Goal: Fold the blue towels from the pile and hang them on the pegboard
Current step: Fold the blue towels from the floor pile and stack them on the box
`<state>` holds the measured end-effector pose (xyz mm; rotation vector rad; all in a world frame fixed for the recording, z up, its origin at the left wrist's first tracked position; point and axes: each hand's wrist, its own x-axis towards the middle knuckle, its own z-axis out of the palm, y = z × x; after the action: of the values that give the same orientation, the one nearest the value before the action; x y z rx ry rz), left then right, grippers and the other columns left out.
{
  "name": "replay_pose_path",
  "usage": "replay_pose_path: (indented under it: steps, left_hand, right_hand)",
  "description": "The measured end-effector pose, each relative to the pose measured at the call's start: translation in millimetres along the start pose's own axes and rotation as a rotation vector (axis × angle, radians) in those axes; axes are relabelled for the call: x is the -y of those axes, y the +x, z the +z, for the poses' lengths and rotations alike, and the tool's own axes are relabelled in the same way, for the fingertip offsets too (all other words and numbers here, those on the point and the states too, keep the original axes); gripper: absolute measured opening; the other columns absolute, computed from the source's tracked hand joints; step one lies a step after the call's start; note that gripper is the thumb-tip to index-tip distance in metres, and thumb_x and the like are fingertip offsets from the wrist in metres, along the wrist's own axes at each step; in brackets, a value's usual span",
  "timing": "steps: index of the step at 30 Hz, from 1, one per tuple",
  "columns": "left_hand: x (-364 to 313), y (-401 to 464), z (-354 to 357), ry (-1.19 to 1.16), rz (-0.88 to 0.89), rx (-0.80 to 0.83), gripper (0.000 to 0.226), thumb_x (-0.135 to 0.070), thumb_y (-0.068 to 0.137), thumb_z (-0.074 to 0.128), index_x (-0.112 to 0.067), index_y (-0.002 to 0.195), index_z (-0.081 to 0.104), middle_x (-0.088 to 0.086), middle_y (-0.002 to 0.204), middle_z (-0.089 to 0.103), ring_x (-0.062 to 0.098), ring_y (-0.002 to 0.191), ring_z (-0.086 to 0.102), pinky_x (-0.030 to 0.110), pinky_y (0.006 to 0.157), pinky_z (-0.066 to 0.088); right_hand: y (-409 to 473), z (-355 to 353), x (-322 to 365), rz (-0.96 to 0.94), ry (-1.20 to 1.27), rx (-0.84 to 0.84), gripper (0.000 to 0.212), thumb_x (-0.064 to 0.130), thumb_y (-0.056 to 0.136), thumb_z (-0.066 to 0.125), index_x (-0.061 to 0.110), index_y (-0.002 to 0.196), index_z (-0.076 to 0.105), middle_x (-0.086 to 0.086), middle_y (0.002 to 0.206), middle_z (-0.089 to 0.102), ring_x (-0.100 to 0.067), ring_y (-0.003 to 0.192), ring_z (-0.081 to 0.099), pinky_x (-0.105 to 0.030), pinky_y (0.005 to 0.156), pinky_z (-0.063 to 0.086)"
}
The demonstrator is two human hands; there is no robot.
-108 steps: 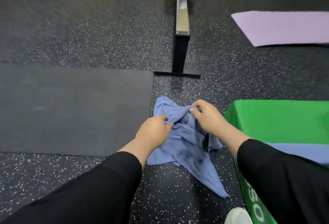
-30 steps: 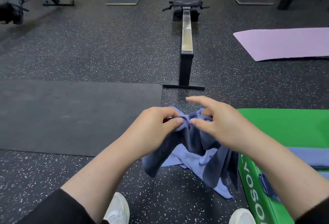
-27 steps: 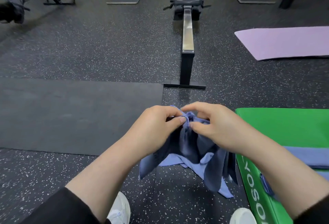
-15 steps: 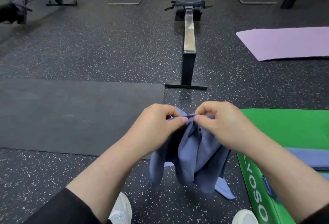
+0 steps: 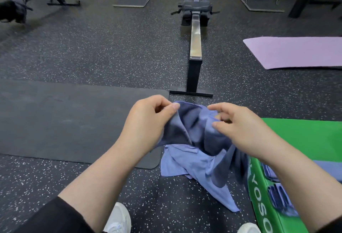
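So that it can open out for folding, both hands, left hand [image 5: 146, 121] at nine o'clock, right hand [image 5: 238, 127] at three, pinch the blue towel [image 5: 196, 131].

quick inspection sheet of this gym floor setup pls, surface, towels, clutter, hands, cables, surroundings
surface: dark speckled rubber floor, with a black mat laid at the left
job's things: one blue towel lifted and bunched between both hands; another towel on the floor under it; no pegboard seen
clutter: green box at the right with a folded blue cloth on top
grippers: left hand pinches the towel's upper edge; right hand grips the other end with curled fingers
cables: nothing seen
surroundings: rowing machine straight ahead, purple mat to the right, metal stands along the board wall, white shoes at the bottom edge
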<state>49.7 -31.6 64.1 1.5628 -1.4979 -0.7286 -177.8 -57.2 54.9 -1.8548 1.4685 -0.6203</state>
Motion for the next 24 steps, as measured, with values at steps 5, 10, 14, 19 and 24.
replay_pose_path:
  steps: [5,10,14,19,24]
  left_hand:
    - [-2.5,-5.5,12.3,0.101,-0.003,0.122,0.027,-0.034,0.090,0.072,-0.023,0.068,0.061,-0.010,0.054,0.054,0.003,0.051,0.041,0.016,0.050,0.034]
    - [-1.1,-6.9,16.0,0.124,0.025,0.172,0.023,-0.030,0.097,0.064,-0.028,0.074,0.061,-0.018,0.062,0.058,-0.002,0.058,0.049,0.013,0.056,0.033]
    - [3.1,-6.0,18.9,0.001,-0.051,0.099,0.020,-0.031,0.098,0.062,-0.021,0.081,0.067,-0.001,0.071,0.069,0.003,0.059,0.050,0.017,0.056,0.039]
    - [1.3,-9.1,24.0,0.123,-0.029,0.264,0.015,-0.040,0.094,0.067,-0.035,0.107,0.071,-0.010,0.067,0.060,0.002,0.065,0.053,0.009,0.058,0.036]
    - [-0.5,-8.6,23.5,0.203,0.006,0.378,0.013,-0.040,0.098,0.061,-0.033,0.099,0.072,-0.017,0.057,0.053,-0.005,0.056,0.050,0.013,0.052,0.033]
  right_hand:
    - [-3.5,11.0,9.0,0.004,0.042,0.012,0.017,0.018,0.092,0.071,0.035,0.088,0.069,0.021,0.082,0.075,-0.005,0.082,0.069,-0.021,0.077,0.050]
    - [-4.3,17.6,17.2,-0.027,0.088,0.024,0.017,0.016,0.092,0.071,0.032,0.090,0.069,0.018,0.083,0.076,0.006,0.071,0.063,-0.014,0.071,0.047]
    - [-3.7,18.8,16.2,-0.028,0.108,-0.007,0.011,0.016,0.090,0.073,0.026,0.086,0.071,0.016,0.078,0.076,0.006,0.065,0.060,-0.017,0.067,0.047]
    - [-5.1,19.6,18.4,-0.086,0.046,0.022,0.017,0.024,0.091,0.072,0.036,0.079,0.073,0.023,0.077,0.071,0.005,0.067,0.057,-0.014,0.064,0.043]
    - [-4.8,18.3,16.5,-0.090,0.059,0.001,0.010,0.024,0.091,0.072,0.031,0.083,0.074,0.014,0.079,0.073,-0.009,0.074,0.064,-0.031,0.075,0.050]
